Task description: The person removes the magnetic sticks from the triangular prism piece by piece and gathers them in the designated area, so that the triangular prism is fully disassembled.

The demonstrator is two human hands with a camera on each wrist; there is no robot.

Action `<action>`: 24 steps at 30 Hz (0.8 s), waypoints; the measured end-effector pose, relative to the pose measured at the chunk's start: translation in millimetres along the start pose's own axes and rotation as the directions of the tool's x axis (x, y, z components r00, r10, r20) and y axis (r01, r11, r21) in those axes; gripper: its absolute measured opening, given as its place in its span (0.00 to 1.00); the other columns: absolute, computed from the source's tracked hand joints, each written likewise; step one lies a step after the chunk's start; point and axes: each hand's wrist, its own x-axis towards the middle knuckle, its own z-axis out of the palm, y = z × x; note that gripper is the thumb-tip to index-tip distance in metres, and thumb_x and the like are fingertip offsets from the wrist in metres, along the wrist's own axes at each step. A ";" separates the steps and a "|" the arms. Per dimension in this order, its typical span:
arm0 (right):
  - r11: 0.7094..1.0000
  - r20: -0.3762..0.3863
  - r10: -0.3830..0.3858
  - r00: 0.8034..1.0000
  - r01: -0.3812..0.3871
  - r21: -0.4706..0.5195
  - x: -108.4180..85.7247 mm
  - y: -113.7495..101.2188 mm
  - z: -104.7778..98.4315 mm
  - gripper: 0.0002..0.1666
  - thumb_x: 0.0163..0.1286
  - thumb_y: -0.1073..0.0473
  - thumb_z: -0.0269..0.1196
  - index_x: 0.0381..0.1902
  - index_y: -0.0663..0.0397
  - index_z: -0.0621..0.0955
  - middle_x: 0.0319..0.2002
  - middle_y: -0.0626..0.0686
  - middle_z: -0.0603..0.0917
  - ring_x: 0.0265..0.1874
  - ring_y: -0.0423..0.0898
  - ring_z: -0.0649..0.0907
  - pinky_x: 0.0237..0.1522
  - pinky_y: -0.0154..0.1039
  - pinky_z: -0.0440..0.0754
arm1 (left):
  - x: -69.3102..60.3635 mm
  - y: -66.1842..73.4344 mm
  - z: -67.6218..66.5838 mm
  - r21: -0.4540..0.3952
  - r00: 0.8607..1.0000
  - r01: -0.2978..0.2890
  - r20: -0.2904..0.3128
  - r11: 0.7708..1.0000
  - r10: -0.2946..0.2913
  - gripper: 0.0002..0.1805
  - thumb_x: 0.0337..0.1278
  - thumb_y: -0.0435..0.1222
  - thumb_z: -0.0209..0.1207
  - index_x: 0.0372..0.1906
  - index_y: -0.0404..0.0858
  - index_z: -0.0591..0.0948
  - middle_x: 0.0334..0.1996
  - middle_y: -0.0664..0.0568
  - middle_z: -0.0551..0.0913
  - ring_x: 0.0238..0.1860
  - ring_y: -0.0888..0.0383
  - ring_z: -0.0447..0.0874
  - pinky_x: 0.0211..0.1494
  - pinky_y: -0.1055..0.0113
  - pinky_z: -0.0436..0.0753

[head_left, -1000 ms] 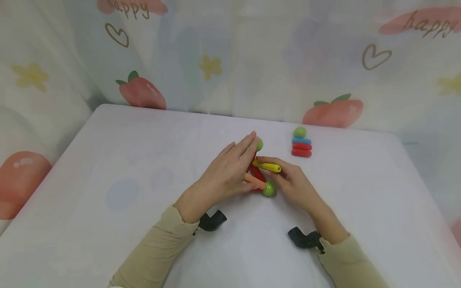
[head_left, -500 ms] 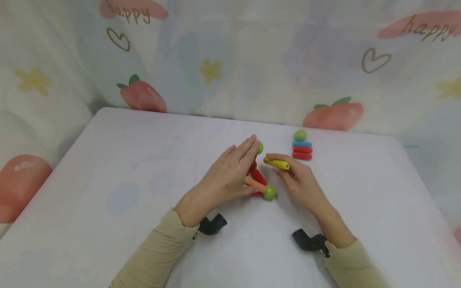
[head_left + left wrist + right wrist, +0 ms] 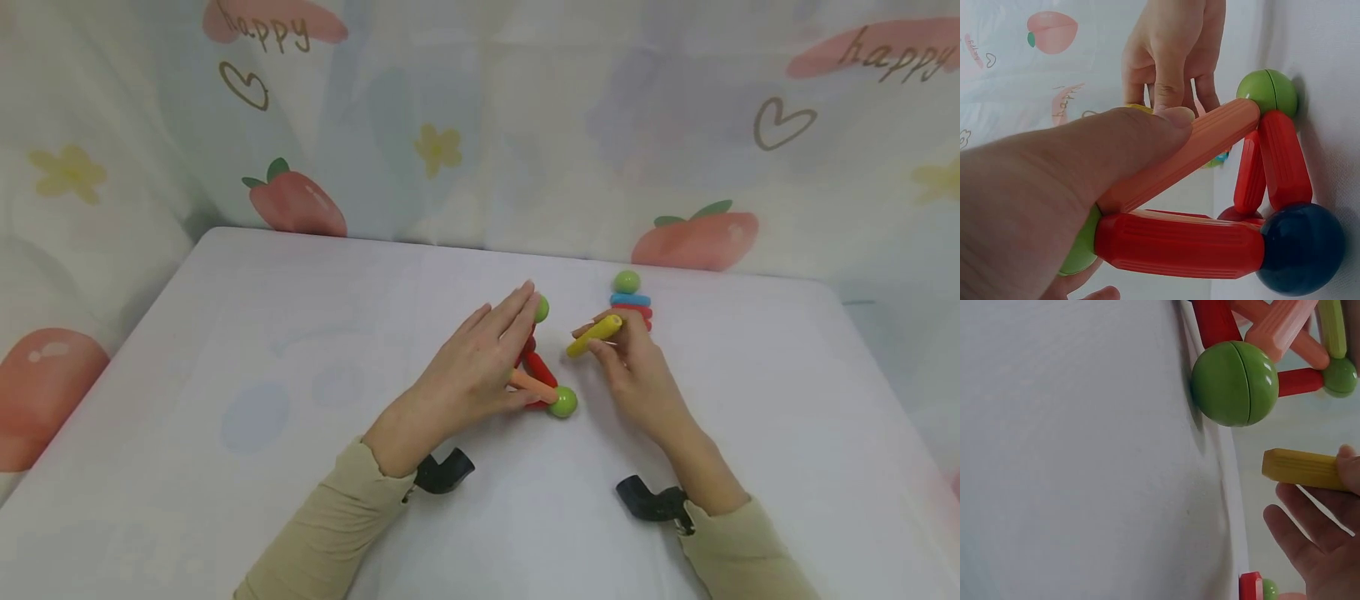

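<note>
A frame of magnetic sticks and balls stands on the table under my left hand (image 3: pixel 472 362). Its thumb lies along an orange stick (image 3: pixel 1210 140), with the palm beside a partly hidden green ball (image 3: pixel 1082 247). Red sticks (image 3: pixel 1179 247), a dark blue ball (image 3: pixel 1300 249) and another green ball (image 3: pixel 562 402) form the lower part. The hand covers much of the frame in the head view. To the right, my right hand (image 3: pixel 641 379) pinches a yellow stick (image 3: pixel 595 336) between thumb and fingers. That stick is tilted and apart from the frame.
Behind the right hand lie a loose green ball (image 3: pixel 627 282), a blue stick (image 3: pixel 630 299) and red sticks (image 3: pixel 643 312), partly covered by the hand. A printed curtain (image 3: pixel 525 125) hangs behind the white table (image 3: pixel 300 333).
My right hand has moved away from the frame to the right, taking the yellow stick along and turning it so its near end points up to the right. The left hand stays in place.
</note>
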 end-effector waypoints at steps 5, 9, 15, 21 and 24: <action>0.999 -0.039 0.019 0.999 -0.020 -0.039 -1.3 -0.3 -4.6 0.18 0.72 0.64 0.60 0.56 0.61 0.68 0.45 0.55 0.86 0.48 0.50 0.85 0.56 0.37 0.83 | -0.4 0.8 -0.5 0.013 1.000 -0.012 -0.011 1.000 0.012 0.59 0.46 0.53 0.74 0.77 0.33 0.56 0.78 0.45 0.56 0.79 0.54 0.55 0.76 0.54 0.65; 0.998 -0.061 -0.005 0.998 0.001 -0.064 -1.3 0.0 -5.7 0.18 0.70 0.67 0.62 0.55 0.62 0.72 0.44 0.55 0.84 0.46 0.49 0.84 0.51 0.17 0.75 | -0.6 0.6 -0.5 0.009 1.000 -0.016 -0.016 1.000 0.016 0.59 0.45 0.52 0.75 0.77 0.33 0.56 0.78 0.44 0.57 0.79 0.54 0.55 0.76 0.53 0.65; 0.989 -0.111 -0.107 0.988 0.093 -0.119 2.3 2.0 -8.7 0.21 0.64 0.72 0.66 0.54 0.64 0.76 0.46 0.55 0.82 0.44 0.48 0.84 0.49 0.13 0.73 | -1.8 -1.3 0.4 -0.009 1.000 -0.008 -0.021 1.000 0.008 0.60 0.43 0.53 0.75 0.77 0.33 0.56 0.78 0.45 0.56 0.79 0.55 0.53 0.77 0.52 0.64; 0.967 -0.186 -0.180 0.966 0.139 -0.214 4.7 5.8 -18.8 0.25 0.59 0.74 0.69 0.55 0.67 0.77 0.41 0.57 0.81 0.37 0.47 0.82 0.47 0.14 0.74 | -1.3 -0.9 0.9 -0.013 0.999 -0.021 -0.034 1.000 0.021 0.59 0.44 0.52 0.75 0.77 0.33 0.56 0.78 0.44 0.56 0.79 0.55 0.53 0.77 0.53 0.65; 0.961 -0.192 -0.173 0.966 0.123 -0.246 4.6 7.4 -24.9 0.25 0.58 0.73 0.70 0.54 0.68 0.76 0.41 0.58 0.83 0.38 0.48 0.82 0.46 0.16 0.74 | -0.7 0.0 0.5 -0.003 0.999 -0.024 -0.032 1.000 0.024 0.59 0.45 0.51 0.75 0.77 0.33 0.56 0.78 0.44 0.57 0.79 0.55 0.54 0.77 0.54 0.65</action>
